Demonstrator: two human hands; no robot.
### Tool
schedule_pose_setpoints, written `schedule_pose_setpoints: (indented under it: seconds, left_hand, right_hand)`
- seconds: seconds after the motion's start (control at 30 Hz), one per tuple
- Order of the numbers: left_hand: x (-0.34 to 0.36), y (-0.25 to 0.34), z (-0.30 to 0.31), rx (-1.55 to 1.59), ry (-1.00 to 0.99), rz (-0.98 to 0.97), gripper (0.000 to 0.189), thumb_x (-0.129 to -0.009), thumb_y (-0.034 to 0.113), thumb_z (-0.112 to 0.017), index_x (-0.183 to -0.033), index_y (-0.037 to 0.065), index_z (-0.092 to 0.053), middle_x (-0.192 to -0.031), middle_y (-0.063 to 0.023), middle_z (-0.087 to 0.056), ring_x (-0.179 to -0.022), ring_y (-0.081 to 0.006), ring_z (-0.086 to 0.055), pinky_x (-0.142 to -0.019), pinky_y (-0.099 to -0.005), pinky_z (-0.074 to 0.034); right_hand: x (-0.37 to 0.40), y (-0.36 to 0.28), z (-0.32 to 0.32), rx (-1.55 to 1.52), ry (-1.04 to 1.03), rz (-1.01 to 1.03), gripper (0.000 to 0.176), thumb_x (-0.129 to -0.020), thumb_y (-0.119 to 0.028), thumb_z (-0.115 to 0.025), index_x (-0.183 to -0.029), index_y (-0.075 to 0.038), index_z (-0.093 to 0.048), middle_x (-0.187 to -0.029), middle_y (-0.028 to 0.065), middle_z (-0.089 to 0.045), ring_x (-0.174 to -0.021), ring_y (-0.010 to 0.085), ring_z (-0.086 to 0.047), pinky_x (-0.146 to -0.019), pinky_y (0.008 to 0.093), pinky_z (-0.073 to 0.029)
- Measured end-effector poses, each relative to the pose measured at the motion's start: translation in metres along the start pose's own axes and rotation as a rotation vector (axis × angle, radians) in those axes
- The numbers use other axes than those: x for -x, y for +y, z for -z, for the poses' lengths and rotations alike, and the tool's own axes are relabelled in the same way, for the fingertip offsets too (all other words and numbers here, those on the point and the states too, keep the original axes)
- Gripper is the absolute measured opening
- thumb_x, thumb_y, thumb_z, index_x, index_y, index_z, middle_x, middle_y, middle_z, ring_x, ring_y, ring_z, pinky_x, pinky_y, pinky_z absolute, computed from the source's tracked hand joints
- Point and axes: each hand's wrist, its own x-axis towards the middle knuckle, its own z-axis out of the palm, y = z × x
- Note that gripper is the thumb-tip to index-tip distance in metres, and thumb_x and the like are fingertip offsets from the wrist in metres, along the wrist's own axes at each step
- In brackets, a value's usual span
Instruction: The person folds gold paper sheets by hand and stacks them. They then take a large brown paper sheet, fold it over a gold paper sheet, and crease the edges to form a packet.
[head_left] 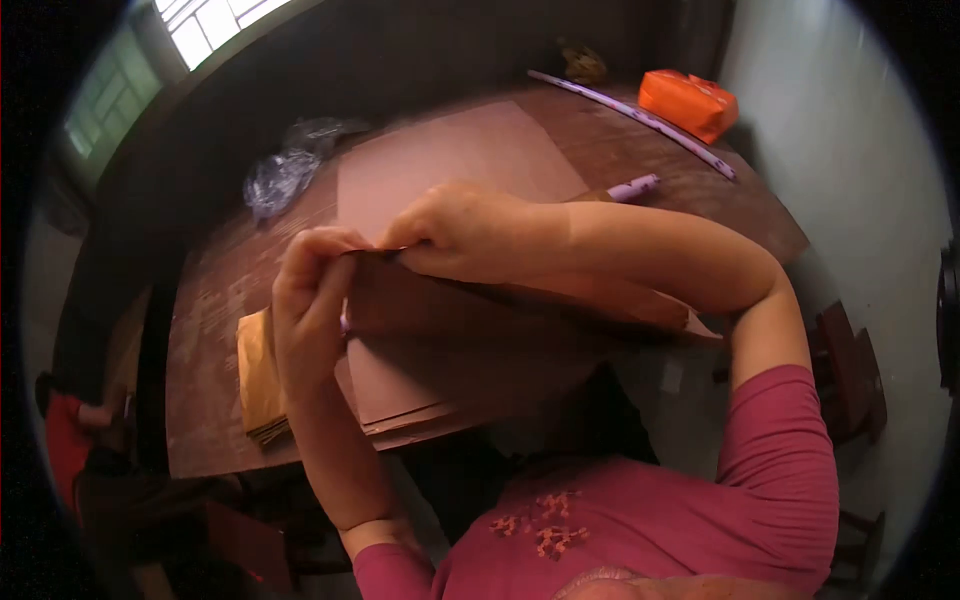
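My left hand and my right hand are close together above the table, both closed in a pinch. Between them they grip the edge of a brown paper sheet. The sheet is raised and seen nearly edge-on, stretching right below my right forearm, with its near side dark in shadow. Under it lies a stack of brown paper sheets at the table's front edge. Another large brown sheet lies flat behind my hands. Beside my left forearm is a pile of yellow-brown folded paper.
On the wooden table, crumpled clear plastic lies back left. A long purple patterned roll, a shorter purple roll and an orange package are back right. A chair stands right; a person in red is far left.
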Motion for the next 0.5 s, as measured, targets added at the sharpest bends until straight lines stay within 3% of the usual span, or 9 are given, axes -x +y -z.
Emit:
schedule_pose_setpoints:
  seconds: [0.1,0.27,0.37,0.5]
  left_hand:
    - [-0.001,-0.009,0.003,0.047,0.066,-0.009,0.007,-0.099,-0.001,-0.052,-0.103,0.003,-0.055,-0.103,-0.0065,-0.063,-0.101,-0.0131,-0.058,-0.096,-0.0281,-0.045]
    - [-0.015,-0.008,0.0,-0.219,0.184,-0.129,0.007,-0.102,0.002,-0.048,-0.104,0.003,-0.055,-0.102,-0.006,-0.062,-0.097,-0.0128,-0.058,-0.092,-0.0278,-0.046]
    - [-0.024,-0.008,-0.002,-0.216,0.232,-0.129,0.008,-0.103,0.003,-0.047,-0.106,0.003,-0.055,-0.102,-0.0056,-0.062,-0.096,-0.0127,-0.059,-0.09,-0.0261,-0.047]
    - [-0.04,-0.017,0.004,-0.175,0.235,-0.137,0.01,-0.103,0.004,-0.048,-0.11,0.005,-0.055,-0.106,-0.0068,-0.063,-0.102,-0.0137,-0.06,-0.09,-0.0265,-0.048]
  right_hand:
    - [-0.002,-0.007,0.009,0.024,-0.033,-0.014,0.022,-0.081,-0.012,-0.062,-0.1,-0.006,-0.074,-0.085,0.0212,-0.069,-0.08,0.0367,-0.068,-0.073,0.042,-0.053]
    - [0.005,-0.011,0.021,0.003,-0.137,-0.124,0.031,-0.076,-0.02,-0.071,-0.103,-0.005,-0.074,-0.087,0.0192,-0.072,-0.081,0.034,-0.07,-0.075,0.0403,-0.054]
    - [0.018,-0.01,0.028,-0.059,-0.167,-0.188,0.036,-0.073,-0.023,-0.073,-0.104,-0.004,-0.074,-0.087,0.0196,-0.072,-0.083,0.0333,-0.07,-0.076,0.0411,-0.054]
    - [0.037,-0.012,0.052,0.103,-0.214,-0.145,0.032,-0.077,-0.019,-0.07,-0.104,-0.002,-0.073,-0.088,0.021,-0.071,-0.087,0.0351,-0.07,-0.079,0.0427,-0.053]
